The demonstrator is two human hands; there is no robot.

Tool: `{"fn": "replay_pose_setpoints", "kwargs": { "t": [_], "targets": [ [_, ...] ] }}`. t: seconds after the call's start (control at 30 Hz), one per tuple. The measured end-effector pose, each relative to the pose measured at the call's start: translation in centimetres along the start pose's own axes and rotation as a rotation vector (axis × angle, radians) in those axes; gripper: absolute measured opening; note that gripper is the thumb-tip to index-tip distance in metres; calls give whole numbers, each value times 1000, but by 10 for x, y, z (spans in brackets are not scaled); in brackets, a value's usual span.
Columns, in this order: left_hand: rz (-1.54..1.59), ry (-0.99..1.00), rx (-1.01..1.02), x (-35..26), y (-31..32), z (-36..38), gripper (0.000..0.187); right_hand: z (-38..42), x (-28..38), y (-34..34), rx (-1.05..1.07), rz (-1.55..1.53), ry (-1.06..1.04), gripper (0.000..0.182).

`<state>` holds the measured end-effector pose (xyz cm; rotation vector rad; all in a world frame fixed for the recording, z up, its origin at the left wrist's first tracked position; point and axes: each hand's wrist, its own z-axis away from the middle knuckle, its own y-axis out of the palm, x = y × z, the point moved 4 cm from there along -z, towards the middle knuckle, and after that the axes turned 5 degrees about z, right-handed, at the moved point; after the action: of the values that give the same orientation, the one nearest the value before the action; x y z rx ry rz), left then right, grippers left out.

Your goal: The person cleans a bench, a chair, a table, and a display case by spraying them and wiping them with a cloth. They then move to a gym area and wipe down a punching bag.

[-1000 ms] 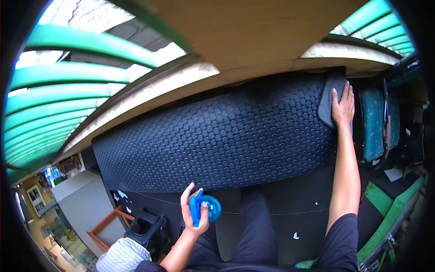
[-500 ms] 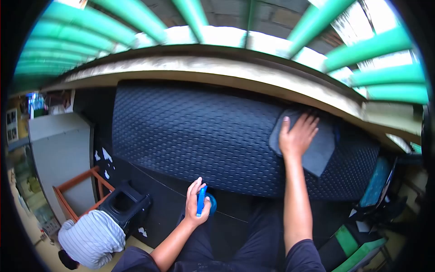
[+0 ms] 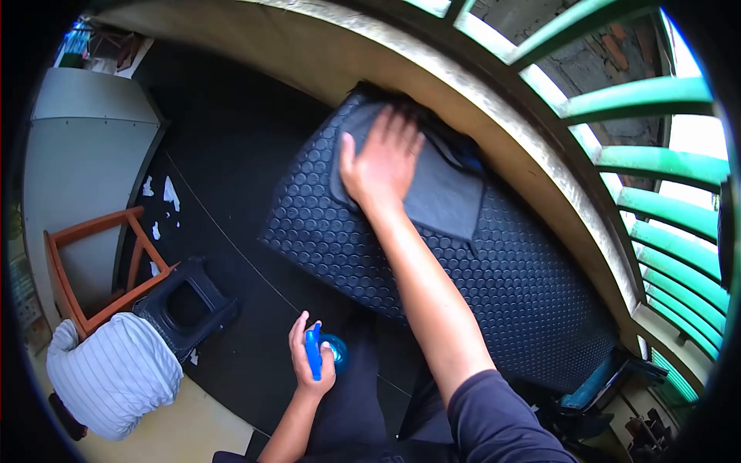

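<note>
My right hand (image 3: pixel 384 160) lies flat with fingers extended on a dark grey cloth (image 3: pixel 448 197), pressing it against a black padded surface (image 3: pixel 340 239) with a raised round pattern. The cloth sits near the left end of that surface, by the wall. Lower down, my left hand (image 3: pixel 310 359) is closed around a spray bottle with a blue trigger head (image 3: pixel 312 351) and a teal body (image 3: pixel 335 353). The bottle is held over the dark floor, in front of my legs, apart from the padded surface.
A wall ledge with green window bars (image 3: pixel 641 100) runs behind the padded surface. To the left are a wooden frame (image 3: pixel 93 309), a black stool (image 3: pixel 189 305), a grey cabinet (image 3: pixel 96 162) and a person in a striped shirt (image 3: pixel 116 378). White scraps (image 3: pixel 170 193) lie on the floor.
My right hand and the cloth have moved from the right part of the padded surface to its left end. The view has turned, and my left hand still grips the spray bottle.
</note>
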<state>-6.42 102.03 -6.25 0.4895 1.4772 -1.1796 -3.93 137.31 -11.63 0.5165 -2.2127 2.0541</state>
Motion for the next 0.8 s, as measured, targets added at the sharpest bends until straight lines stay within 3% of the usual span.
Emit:
{"fn": "replay_pose_setpoints", "kwargs": {
  "t": [0.13, 0.27, 0.33, 0.37, 0.57, 0.73, 0.8],
  "targets": [
    [47, -57, -78, 11, -18, -1, 62, -28, 68, 23, -70, -70, -174, 79],
    [56, -138, -48, 14, -17, 1, 68, -27, 82, 21, 272, 58, -291, 69],
    [44, -105, -11, 7, -7, 0, 68, 2, 61, 16, 0, -110, -264, 66],
    [33, -81, -6, 3, -2, -2, 69, 17, 48, 6, 25, -173, -262, 67],
    [9, 29, 196, -32, 43, 3, 64, 108, -83, -46, 58, -266, -60, 70],
    [25, 170, 393, -49, 93, 33, 56, 182, -249, -124, 15, -121, 193, 71],
    [-40, 279, 536, -66, 143, 59, 51, 218, -342, -154, -28, -68, 281, 72]
  ]
}}
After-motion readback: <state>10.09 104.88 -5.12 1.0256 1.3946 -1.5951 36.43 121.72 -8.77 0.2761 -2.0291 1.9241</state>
